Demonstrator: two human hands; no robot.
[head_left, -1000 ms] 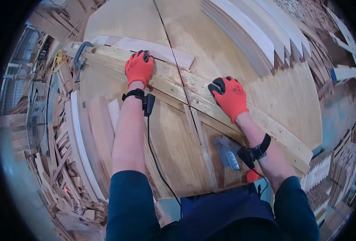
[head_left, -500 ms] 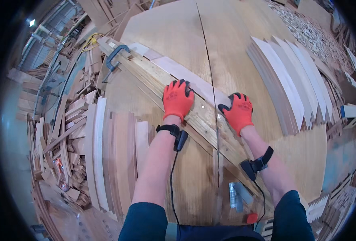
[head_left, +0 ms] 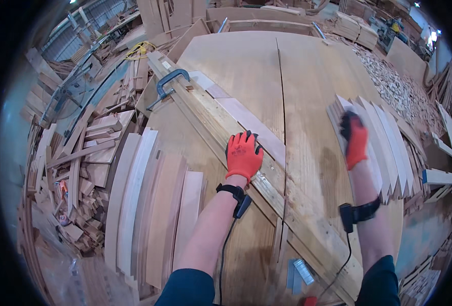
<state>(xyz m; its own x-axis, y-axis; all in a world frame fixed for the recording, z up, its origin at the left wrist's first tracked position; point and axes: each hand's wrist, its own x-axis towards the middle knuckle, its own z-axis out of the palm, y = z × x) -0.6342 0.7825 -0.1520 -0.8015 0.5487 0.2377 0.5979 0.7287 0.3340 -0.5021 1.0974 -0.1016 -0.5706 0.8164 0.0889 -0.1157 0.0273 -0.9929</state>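
Note:
My left hand (head_left: 244, 157), in a red glove with dark fingertips, lies open on a long wooden straightedge (head_left: 210, 112) set diagonally across the plywood table. Just beyond it, a pale flat board (head_left: 256, 127) rests along the straightedge, its near end by a dark slit (head_left: 282, 102) in the tabletop. A blue-grey G-clamp (head_left: 174, 73) grips the straightedge's far end. My right hand (head_left: 357, 140), gloved alike, is over the stack of pale curved boards (head_left: 386, 148) at the right. Motion smears its fingers, so their grip cannot be made out.
More curved boards (head_left: 139, 204) stand at the table's left, beside a heap of offcuts (head_left: 78, 214). Metal staple strips (head_left: 302, 273) and a red object (head_left: 310, 301) lie near the front edge. Wood scraps (head_left: 399, 81) are piled at the far right.
My right hand has left the straightedge and moved right to the stacked boards. The left hand stays on the straightedge. The view has tilted up, showing more of the far workshop.

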